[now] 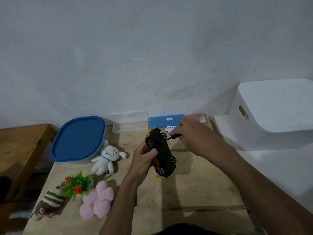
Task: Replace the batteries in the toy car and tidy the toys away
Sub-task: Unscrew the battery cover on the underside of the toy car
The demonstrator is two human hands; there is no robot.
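Observation:
The yellow toy car is turned over, its black underside and four wheels facing me, above the wooden table. My left hand grips the car's left side. My right hand holds a small black-handled screwdriver whose tip touches the underside near the far wheels. A white plush, a pink plush, a brown striped plush and a green plastic plant with red flowers lie on the left of the table.
A container with a blue lid sits at the back left. An open clear plastic case, a blue box and a small white packet stand along the wall. A white lidded bin stands to the right. A wooden bench is at left.

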